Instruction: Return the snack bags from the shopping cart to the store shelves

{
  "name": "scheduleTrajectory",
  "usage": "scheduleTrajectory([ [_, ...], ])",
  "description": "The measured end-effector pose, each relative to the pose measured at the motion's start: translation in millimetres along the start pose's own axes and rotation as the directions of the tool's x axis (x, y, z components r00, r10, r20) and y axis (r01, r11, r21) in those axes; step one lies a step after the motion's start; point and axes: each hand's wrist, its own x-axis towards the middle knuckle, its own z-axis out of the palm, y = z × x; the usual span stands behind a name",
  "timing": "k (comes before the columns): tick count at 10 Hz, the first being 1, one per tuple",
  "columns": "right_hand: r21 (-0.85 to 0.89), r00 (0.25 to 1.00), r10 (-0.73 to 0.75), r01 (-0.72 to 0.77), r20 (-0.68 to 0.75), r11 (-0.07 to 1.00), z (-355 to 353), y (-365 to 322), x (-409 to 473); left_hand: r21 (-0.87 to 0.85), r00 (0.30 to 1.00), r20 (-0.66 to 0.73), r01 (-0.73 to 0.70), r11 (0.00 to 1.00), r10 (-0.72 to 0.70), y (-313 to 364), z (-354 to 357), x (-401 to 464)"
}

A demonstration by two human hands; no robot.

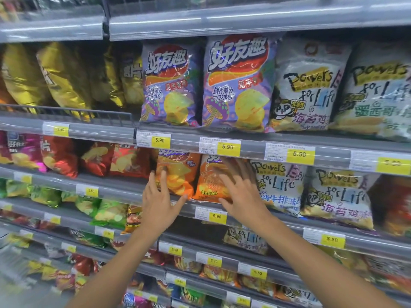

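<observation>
Two orange chip bags stand side by side on the middle shelf point(124, 192). My left hand point(159, 201) is spread flat, fingertips touching the left orange bag point(178, 176). My right hand point(239, 192) lies flat with fingers apart on the front of the right orange bag point(209, 185). Neither hand grips anything. The shopping cart is out of view.
Purple chip bags point(238, 85) and white "Powers for Life" bags point(309, 85) fill the shelf above. More white bags point(278, 187) stand right of my hands, red bags point(131, 161) to the left. Yellow price tags point(216, 216) line the shelf edges. Lower shelves hold green and mixed bags.
</observation>
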Motion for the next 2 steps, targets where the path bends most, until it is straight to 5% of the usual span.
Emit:
scheduleTrajectory([
  [2, -0.005, 0.98, -0.115, 0.116, -0.162, 0.993, -4.7, 20.6, -20.5, -0.098, 0.975, -0.075, -0.217, 0.971, 0.21, 16.7, -20.1, -9.8],
])
